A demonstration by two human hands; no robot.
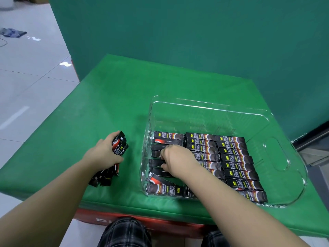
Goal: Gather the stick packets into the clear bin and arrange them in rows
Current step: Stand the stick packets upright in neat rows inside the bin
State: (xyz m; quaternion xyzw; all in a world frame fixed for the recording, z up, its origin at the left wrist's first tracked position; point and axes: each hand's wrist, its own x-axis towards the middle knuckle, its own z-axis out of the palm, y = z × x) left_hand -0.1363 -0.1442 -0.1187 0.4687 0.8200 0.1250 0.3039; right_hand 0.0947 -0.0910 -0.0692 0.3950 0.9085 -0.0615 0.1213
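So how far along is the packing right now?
Done: two tidy rows fill the middle and right of the clear bin. In hand: the right hand is setting packets into the left row, which is uneven. Left: the bundle of packets gripped by the left hand outside.

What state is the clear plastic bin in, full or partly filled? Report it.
Partly filled: the clear plastic bin holds three rows of black stick packets, with bare floor at its right.

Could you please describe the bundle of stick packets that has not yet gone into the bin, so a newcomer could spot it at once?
Start at the green padded table top and find the clear plastic bin on its right side. Left of the bin, outside it, the left hand has its grip around a loose bundle of black stick packets. Unlike the packets lying in flat rows inside the bin, these are bunched together and fanned out at both ends.
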